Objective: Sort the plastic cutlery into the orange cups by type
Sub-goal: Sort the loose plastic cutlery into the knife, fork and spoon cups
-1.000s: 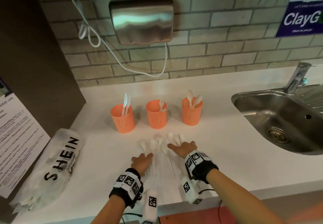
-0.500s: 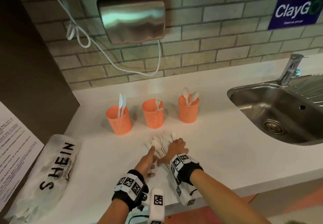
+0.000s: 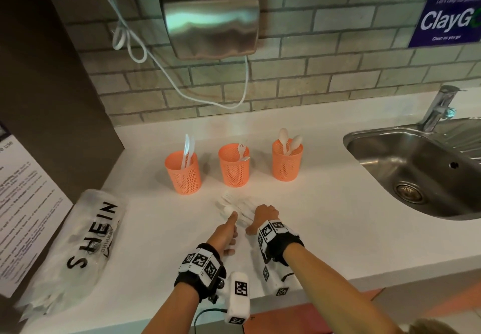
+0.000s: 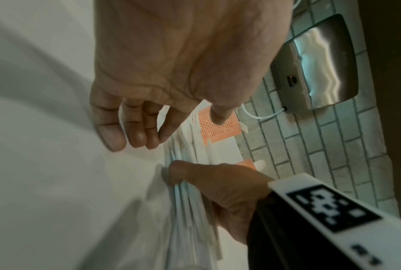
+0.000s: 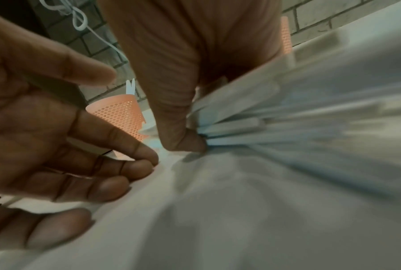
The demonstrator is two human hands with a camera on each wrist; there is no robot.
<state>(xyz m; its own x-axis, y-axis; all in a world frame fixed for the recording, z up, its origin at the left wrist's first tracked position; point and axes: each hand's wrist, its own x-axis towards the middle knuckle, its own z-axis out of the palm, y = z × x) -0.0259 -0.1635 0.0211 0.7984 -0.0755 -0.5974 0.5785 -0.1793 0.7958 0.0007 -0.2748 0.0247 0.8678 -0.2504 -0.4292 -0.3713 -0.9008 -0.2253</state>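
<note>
Three orange mesh cups stand in a row on the white counter: the left cup [image 3: 183, 175] holds knives, the middle cup [image 3: 233, 168] forks, the right cup [image 3: 287, 163] spoons. In front of them lies a bunched pile of white plastic cutlery [image 3: 235, 204]. My right hand [image 3: 264, 215] grips the handles of that bundle [image 5: 252, 126], thumb [image 5: 183, 142] pressed against them. My left hand [image 3: 230, 225] lies beside it with relaxed, fairly straight fingers [image 4: 134, 131], its index tip touching the pile's left side. Most of the pile is hidden under my hands.
A steel sink [image 3: 385, 148] with a tap [image 3: 440, 107] is set into the counter on the right. A SHEIN plastic bag [image 3: 86, 234] lies at the left by a dark panel with a paper notice [image 3: 23, 216]. A hand dryer [image 3: 210, 21] hangs on the brick wall.
The two hands have drawn together, pushing the spread-out cutlery into a tight bundle. My right hand has closed round the handles.
</note>
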